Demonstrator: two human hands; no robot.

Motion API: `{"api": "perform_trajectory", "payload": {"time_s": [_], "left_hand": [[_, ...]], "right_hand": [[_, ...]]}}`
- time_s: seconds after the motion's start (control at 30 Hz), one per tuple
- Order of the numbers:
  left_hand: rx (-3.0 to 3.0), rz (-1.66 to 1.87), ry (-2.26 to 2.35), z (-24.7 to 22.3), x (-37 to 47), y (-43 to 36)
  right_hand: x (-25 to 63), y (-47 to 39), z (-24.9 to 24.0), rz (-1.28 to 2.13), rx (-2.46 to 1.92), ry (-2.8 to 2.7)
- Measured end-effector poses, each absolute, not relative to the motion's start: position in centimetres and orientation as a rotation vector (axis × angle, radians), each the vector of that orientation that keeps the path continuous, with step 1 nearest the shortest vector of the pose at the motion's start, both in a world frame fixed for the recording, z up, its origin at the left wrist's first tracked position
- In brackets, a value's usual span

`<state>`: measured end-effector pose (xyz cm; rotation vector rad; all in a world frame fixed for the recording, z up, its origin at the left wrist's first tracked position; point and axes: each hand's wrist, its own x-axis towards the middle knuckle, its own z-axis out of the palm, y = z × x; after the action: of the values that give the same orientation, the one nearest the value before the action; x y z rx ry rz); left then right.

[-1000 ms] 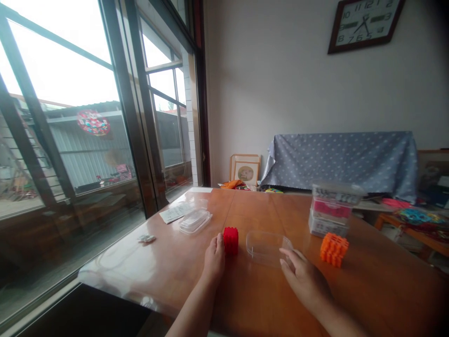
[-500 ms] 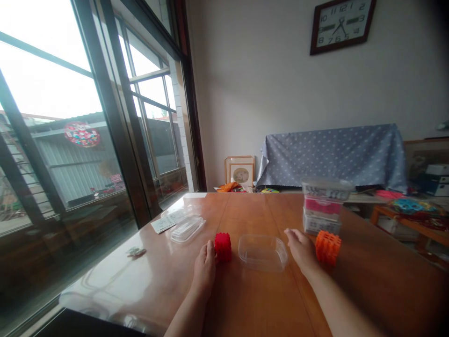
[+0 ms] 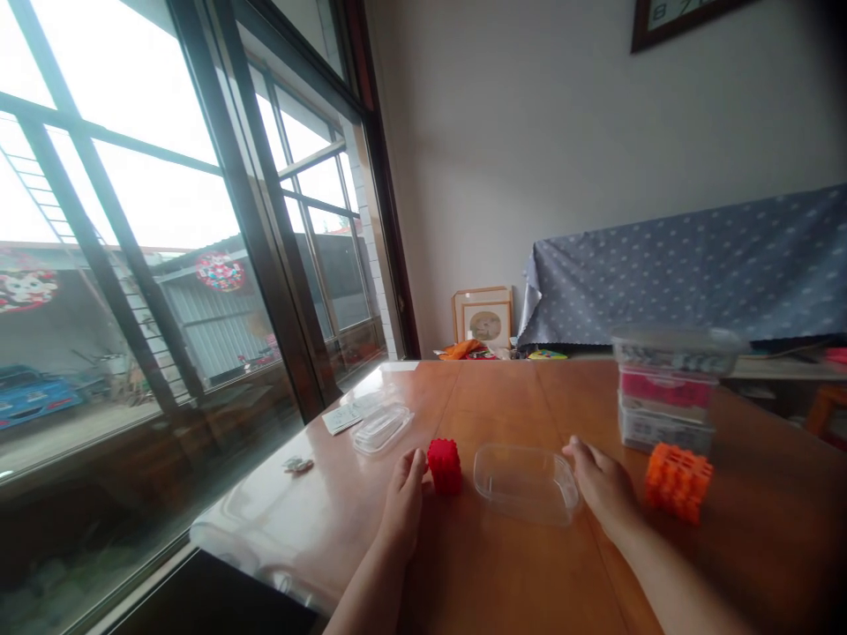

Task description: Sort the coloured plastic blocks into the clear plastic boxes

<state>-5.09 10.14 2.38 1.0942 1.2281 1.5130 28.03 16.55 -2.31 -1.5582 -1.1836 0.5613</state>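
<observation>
My left hand (image 3: 406, 496) rests on the table beside a red block with a notched surface (image 3: 445, 466); its fingertips are at the block's left side, and a firm hold cannot be made out. A clear plastic container (image 3: 526, 483) sits right of the red block. At that container's right edge is my right hand (image 3: 601, 481), fingers bent together near the rim; whether they grip it is unclear. An orange notched block (image 3: 678, 481) lies to the right of my right hand.
Stacked plastic boxes (image 3: 667, 392) stand behind the orange block. Toward the left lie a clear lid (image 3: 382, 429), a paper (image 3: 344, 416) and a small packet (image 3: 298, 465). A dark flat object (image 3: 212, 600) is at the lower left.
The view has turned right and down, shifting everything in the picture. My right hand has come to the clear container's right rim, its fingers more bent. My left hand stays beside the red block.
</observation>
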Motion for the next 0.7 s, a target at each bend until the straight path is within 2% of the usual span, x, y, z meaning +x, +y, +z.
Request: {"api": "perform_trajectory", "payload": {"time_s": [0.17, 0.7], "left_hand": [[1.048, 1.464, 1.168, 3.0, -4.3, 10.9], [1.23, 1.502, 1.404, 3.1, -2.4, 10.8]], "right_hand": [[27.8, 16.1, -1.6, 0.562, -1.576, -1.188], [27.5, 15.7, -0.9, 0.58, -1.584, -1.161]]}}
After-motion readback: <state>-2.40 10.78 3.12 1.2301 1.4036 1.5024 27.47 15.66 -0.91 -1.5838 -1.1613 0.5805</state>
